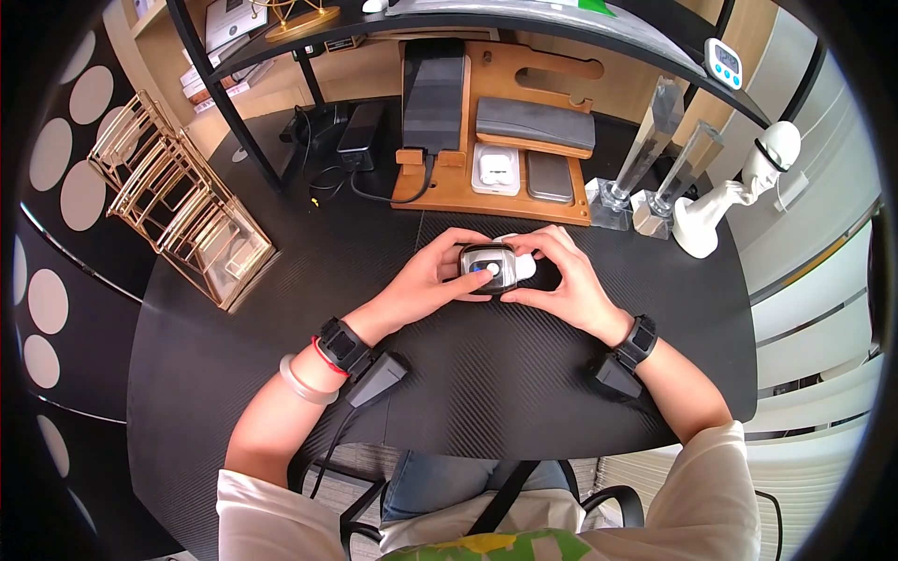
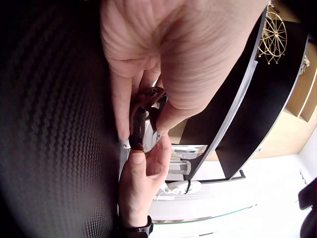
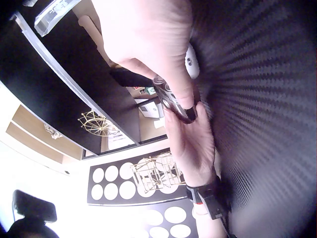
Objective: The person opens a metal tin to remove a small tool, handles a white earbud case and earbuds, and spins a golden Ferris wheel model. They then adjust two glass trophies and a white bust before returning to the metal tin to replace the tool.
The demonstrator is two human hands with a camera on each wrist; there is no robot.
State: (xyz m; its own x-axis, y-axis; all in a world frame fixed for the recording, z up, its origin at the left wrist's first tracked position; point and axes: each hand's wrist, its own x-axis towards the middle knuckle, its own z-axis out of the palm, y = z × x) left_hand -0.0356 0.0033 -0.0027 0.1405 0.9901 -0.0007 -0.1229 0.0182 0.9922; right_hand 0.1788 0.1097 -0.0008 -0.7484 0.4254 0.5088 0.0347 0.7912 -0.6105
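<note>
A small rounded case with a black rim and a shiny, see-through silver-grey body is held between both hands over the middle of the desk. My left hand grips its left side, thumb on the top face and fingers behind. From the right, my right hand pinches its edge between thumb and fingers. A smooth white rounded object shows behind the case, beside the right fingers; the right wrist view catches its white end with small dark holes. In the left wrist view, fingers hide much of the case.
A wooden stand at the back carries a phone, a grey glasses case and white earbuds. Crystal trophies and a white figurine stand right, a gold wire rack left. A black shelf overhangs the back.
</note>
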